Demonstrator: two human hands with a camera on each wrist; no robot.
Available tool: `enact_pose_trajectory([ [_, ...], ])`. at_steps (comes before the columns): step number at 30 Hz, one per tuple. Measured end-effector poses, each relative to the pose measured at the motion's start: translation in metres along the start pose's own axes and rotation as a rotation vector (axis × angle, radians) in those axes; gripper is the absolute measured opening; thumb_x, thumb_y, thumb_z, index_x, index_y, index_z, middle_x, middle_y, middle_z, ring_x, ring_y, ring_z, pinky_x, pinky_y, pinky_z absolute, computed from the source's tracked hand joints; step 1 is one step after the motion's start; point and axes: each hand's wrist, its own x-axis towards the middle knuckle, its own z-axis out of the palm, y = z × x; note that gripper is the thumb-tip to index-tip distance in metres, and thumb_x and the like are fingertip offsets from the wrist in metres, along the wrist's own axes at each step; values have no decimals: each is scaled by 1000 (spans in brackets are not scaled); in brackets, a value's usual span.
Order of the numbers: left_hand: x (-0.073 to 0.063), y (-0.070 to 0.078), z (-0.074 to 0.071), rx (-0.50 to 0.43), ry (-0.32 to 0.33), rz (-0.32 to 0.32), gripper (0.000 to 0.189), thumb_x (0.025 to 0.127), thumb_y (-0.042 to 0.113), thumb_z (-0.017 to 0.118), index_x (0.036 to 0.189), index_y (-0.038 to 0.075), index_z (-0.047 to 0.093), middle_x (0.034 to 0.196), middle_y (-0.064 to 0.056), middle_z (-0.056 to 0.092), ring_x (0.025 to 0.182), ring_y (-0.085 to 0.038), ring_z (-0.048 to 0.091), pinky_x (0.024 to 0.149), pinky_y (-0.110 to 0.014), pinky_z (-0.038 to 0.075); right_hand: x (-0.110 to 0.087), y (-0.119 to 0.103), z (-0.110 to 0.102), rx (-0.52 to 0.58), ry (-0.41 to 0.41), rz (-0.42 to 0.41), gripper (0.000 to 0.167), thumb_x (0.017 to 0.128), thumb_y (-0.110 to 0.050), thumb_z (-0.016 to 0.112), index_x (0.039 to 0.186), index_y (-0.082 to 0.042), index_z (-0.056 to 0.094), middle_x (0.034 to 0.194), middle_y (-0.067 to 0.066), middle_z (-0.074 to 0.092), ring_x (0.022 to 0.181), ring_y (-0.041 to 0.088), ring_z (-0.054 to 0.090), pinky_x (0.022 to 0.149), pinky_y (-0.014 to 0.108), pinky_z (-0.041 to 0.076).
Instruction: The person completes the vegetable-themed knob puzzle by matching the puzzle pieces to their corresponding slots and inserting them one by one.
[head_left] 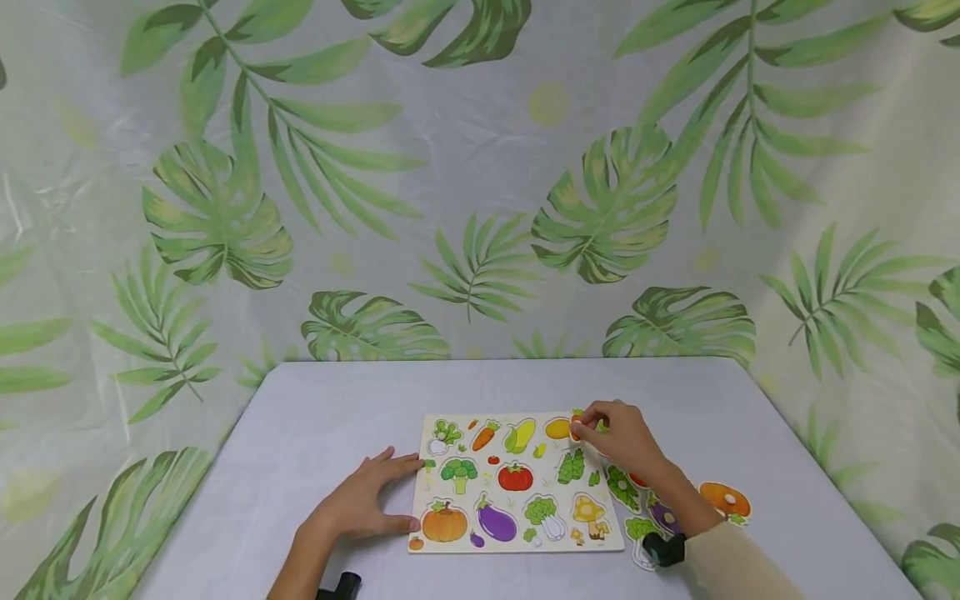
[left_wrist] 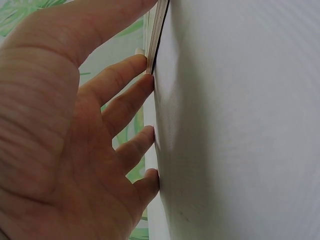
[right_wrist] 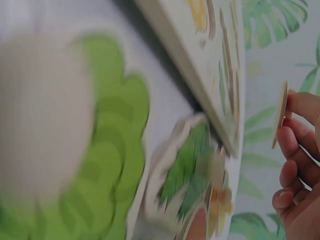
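Note:
A wooden vegetable puzzle board [head_left: 543,492] lies flat on the table, printed with a tomato, broccoli, eggplant and other vegetables. My left hand [head_left: 363,500] spreads its fingers along the board's left side, the thumb and index fingertips right at its edge. In the left wrist view the fingers [left_wrist: 127,107] reach toward the board's thin side. Over the board's upper right corner, my right hand [head_left: 626,437] pinches a small orange puzzle piece [head_left: 576,427] with a green top. The right wrist view shows this thin piece [right_wrist: 280,115] edge-on, raised between thumb and fingers.
Loose knobbed pieces lie right of the board, partly under my right forearm: a leafy green piece [head_left: 622,487], an eggplant piece [head_left: 663,515], and a bok choy piece [head_left: 640,533]. Farther right is an orange pumpkin piece [head_left: 723,497]. A leaf-patterned curtain [head_left: 480,183] hangs behind the white table [head_left: 337,408].

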Motion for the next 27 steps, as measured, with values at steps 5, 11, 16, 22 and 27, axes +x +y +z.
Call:
enact_pose_trajectory([
  [5, 0, 0, 0, -6, 4, 4, 87, 75, 57, 84, 150, 25, 55, 160, -1, 48, 156, -43, 26, 124, -71, 16, 5, -10, 9, 30, -21, 7, 14, 91, -31, 80, 82, -23, 72, 72, -11, 61, 77, 15, 48, 72, 32, 41],
  [11, -1, 0, 0, -10, 14, 17, 87, 75, 57, 85, 149, 23, 56, 159, -3, 50, 155, -45, 27, 123, -72, 17, 13, -15, 21, 28, -23, -23, 15, 90, -35, 81, 80, -27, 73, 72, -13, 62, 78, 13, 49, 70, 30, 41],
  [16, -1, 0, 0, -4, 13, 20, 87, 75, 57, 85, 149, 23, 56, 159, -3, 50, 154, -45, 28, 123, -72, 18, 18, -24, 28, 51, -32, -29, 16, 89, -36, 81, 79, -29, 72, 71, -13, 61, 77, 15, 48, 65, 29, 40],
  [22, 0, 0, 0, -5, 10, 17, 87, 75, 58, 85, 149, 24, 56, 159, -2, 50, 155, -45, 27, 123, -72, 18, 22, -36, 38, 40, -44, -9, 16, 89, -38, 81, 80, -28, 73, 71, -14, 61, 74, 14, 48, 62, 27, 40],
  [27, 0, -1, -1, -8, 12, 20, 87, 74, 58, 85, 149, 24, 56, 159, -3, 50, 155, -45, 27, 123, -72, 18, 25, -46, 47, 48, -47, 6, 16, 88, -37, 82, 80, -27, 74, 71, -13, 63, 75, 13, 49, 61, 27, 40],
])
